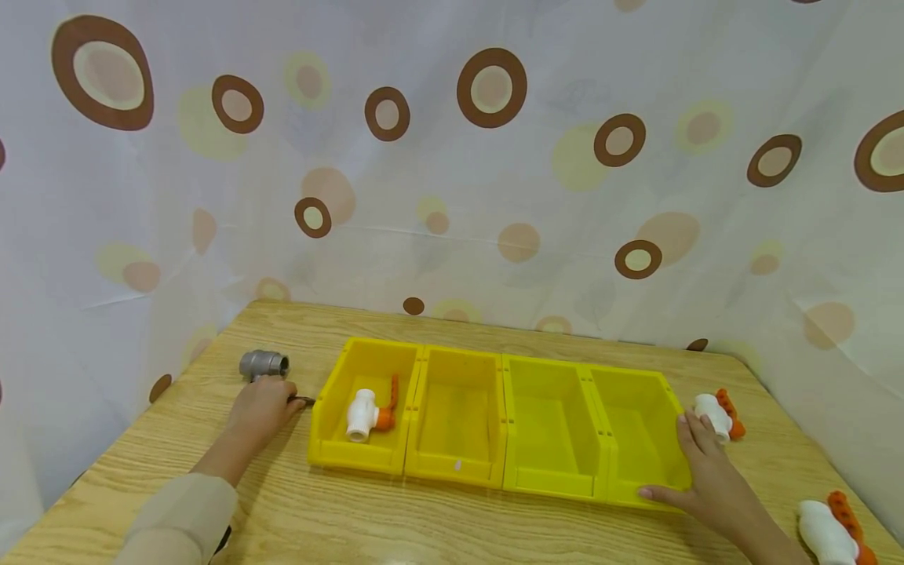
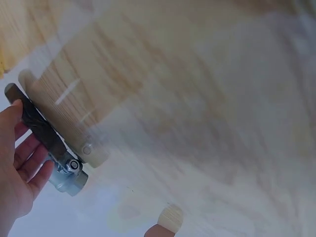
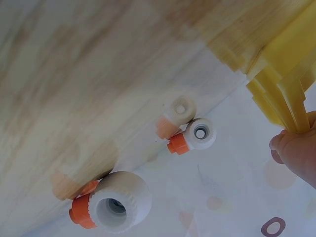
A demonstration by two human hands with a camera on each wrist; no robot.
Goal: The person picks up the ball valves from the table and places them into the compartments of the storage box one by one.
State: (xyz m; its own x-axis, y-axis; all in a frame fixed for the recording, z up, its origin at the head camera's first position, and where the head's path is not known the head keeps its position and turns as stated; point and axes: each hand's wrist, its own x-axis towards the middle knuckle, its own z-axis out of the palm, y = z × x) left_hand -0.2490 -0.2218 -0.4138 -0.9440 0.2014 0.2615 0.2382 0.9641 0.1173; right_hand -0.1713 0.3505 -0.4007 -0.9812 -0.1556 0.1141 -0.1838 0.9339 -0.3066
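In the head view my left hand [image 1: 263, 408] is at the left of the table, beside a grey metal ball valve [image 1: 263, 363]. The left wrist view shows the thumb and fingers pinching the valve's dark lever handle [image 2: 38, 127]. My right hand [image 1: 716, 482] grips the near right corner of the rightmost yellow bin [image 1: 636, 431], thumb at the front and fingers along the outer side. A white plastic ball valve [image 1: 362, 414] with an orange handle lies inside the leftmost yellow bin [image 1: 339, 453].
Two middle yellow bins [image 1: 457, 469] join the outer ones in a row. Right of them, two more white valves with orange handles lie on the wooden table, one farther back [image 1: 712, 416] and one near the front [image 1: 826, 534]. A patterned curtain [image 1: 438, 180] hangs behind.
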